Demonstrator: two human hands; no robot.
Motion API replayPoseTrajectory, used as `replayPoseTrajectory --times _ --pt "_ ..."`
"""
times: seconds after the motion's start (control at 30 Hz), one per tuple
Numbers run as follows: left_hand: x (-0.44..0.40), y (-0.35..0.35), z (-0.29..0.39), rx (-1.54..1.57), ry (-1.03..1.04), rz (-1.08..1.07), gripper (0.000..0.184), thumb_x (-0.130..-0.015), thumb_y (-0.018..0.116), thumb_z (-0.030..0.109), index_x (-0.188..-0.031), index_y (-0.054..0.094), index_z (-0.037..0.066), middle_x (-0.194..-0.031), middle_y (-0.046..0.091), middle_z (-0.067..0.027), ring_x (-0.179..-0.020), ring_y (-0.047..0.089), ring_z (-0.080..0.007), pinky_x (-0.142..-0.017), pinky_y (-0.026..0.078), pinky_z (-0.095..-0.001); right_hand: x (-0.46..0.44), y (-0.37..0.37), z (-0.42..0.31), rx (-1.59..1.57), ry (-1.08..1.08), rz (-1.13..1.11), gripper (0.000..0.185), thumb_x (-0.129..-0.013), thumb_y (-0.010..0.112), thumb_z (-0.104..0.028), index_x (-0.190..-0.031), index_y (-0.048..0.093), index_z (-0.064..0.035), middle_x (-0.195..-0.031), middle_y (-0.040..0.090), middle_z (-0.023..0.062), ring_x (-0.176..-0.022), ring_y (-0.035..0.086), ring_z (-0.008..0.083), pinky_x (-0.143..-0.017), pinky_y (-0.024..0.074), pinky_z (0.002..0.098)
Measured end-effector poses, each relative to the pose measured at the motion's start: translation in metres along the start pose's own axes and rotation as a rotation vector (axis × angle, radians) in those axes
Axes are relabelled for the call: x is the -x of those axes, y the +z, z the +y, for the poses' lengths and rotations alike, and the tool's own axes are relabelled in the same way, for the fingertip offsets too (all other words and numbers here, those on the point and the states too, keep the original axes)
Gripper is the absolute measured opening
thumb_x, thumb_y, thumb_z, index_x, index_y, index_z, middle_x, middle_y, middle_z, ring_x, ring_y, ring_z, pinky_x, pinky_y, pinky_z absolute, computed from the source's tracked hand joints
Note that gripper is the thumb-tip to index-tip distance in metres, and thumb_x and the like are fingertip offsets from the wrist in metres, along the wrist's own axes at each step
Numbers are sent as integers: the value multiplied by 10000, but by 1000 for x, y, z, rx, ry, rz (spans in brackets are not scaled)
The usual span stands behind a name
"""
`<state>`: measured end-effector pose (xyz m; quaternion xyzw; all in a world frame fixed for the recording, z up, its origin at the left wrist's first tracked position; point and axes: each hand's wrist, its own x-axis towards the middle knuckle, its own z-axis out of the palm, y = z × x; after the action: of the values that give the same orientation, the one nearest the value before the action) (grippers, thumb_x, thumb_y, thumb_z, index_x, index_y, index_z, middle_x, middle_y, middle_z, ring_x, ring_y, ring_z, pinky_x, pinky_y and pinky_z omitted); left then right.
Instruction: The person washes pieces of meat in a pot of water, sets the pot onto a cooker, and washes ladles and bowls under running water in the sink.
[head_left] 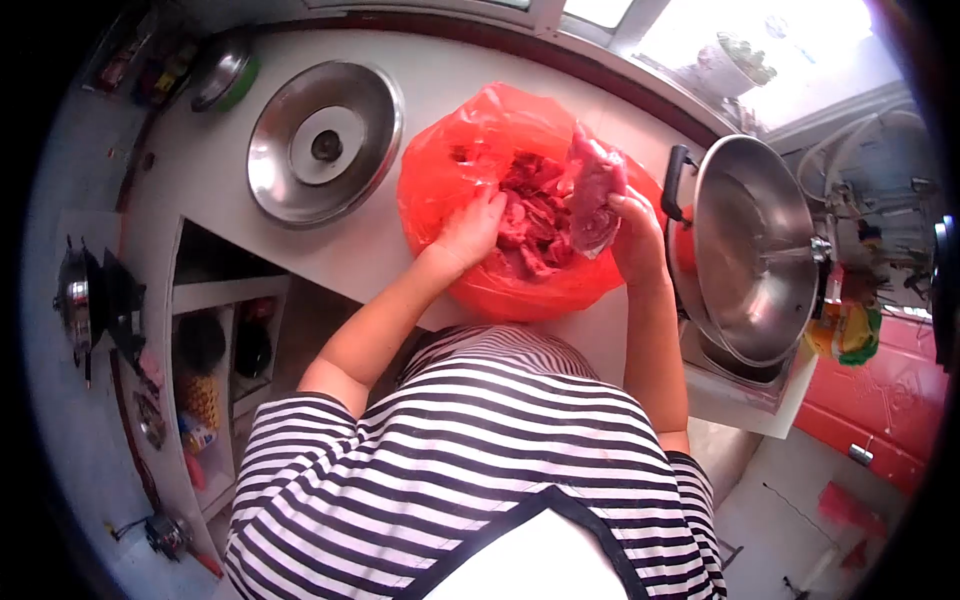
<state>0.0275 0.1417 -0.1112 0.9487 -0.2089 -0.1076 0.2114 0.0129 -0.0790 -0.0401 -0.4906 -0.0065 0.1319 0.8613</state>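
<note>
An open red plastic bag [440, 150] on the counter holds many pieces of raw red meat [530, 225]. My right hand [637, 235] grips one larger piece of meat [597, 195] at the bag's right side, raised above the rest. My left hand [472, 228] reaches over the bag's left part, its fingers bent at the edge of the meat pile. Whether those fingers pinch the bag or a piece of meat is too small to tell.
On the white counter [210, 190], a round metal lid [270, 150] lies left of the bag. A large steel wok [750, 250] with a black handle stands at the right. A green bowl [238, 85] sits back left. Open shelves [210, 292] are below; a potted plant [730, 65] is by the window.
</note>
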Motion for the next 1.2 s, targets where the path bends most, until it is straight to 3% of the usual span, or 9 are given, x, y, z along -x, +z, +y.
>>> replayPoseTrajectory --times 0.27,0.37,0.5,0.6,0.77,0.87,0.9,1.03,1.2 --pt "-20 36 -29 -34 117 38 266 -849 311 150 -1016 460 5 -1115 446 -249 -927 498 -388 -802 402 -434 51 5 -87 -308 -339 148 433 -849 402 -232 -1190 373 33 -1084 515 177 -961 536 301 -859 412 375" --pt "-31 30 -35 37 78 -141 557 -563 641 -1 -1078 427 9 -1177 360 -238 -1085 392 -382 -887 379 -399 64 -24 -111 -283 -385 202 429 -866 381 -255 -1200 369 13 -1098 504 190 -984 522 318 -859 420 403" --pt "-19 5 -13 -81 190 -46 285 -668 579 43 -924 458 10 -991 473 -238 -929 480 -388 -782 406 -428 81 -66 -129 -214 -284 295 417 -833 421 -226 -1176 394 11 -1069 521 183 -963 532 322 -853 429 420" --pt "-15 4 -15 -85 167 -82 449 -611 633 20 -1018 442 6 -1045 454 -248 -955 476 -391 -788 414 -431 79 -134 -117 -82 -143 371 350 -793 459 -148 -1097 463 23 -976 570 152 -844 588 273 -758 488 401" --pt "-21 24 -37 -35 173 -7 598 -632 645 48 -1160 368 2 -1112 425 -263 -979 471 -397 -817 418 -407 81 -179 -93 576 347 612 300 -778 514 -150 -1018 528 29 -806 610 110 -625 607 204 -598 511 331" --pt "-19 18 -43 333 -15 -123 615 -669 628 72 -1203 334 -5 -1162 400 -253 -1042 443 -379 -871 391 -388 76 -193 -84 1334 149 552 334 -772 536 -163 -1045 517 29 -918 594 139 -796 590 198 -719 468 297" --pt "-18 18 -42 699 -154 -241 603 -696 612 90 -1217 324 -4 -1194 382 -244 -1093 417 -365 -908 367 -379 75 -181 -91 1534 -69 560 336 -772 536 -150 -1056 511 28 -961 585 146 -862 574 194 -766 449 291" --pt "0 20 -51 368 80 -134 717 -678 629 79 -1280 247 0 -1237 370 -234 -1158 377 -318 -952 328 -343 54 -26 -131 971 -346 355 257 -821 450 -22 -1062 514 36 -999 572 101 -940 530 154 -852 395 271" --pt "3 4 -35 261 82 -77 779 -666 617 42 -1311 182 13 -1234 374 -239 -1161 379 -308 -949 326 -331 16 81 -67 1020 -291 -168 197 -800 511 -84 -975 567 -10 -881 601 119 -835 577 188 -764 438 277"
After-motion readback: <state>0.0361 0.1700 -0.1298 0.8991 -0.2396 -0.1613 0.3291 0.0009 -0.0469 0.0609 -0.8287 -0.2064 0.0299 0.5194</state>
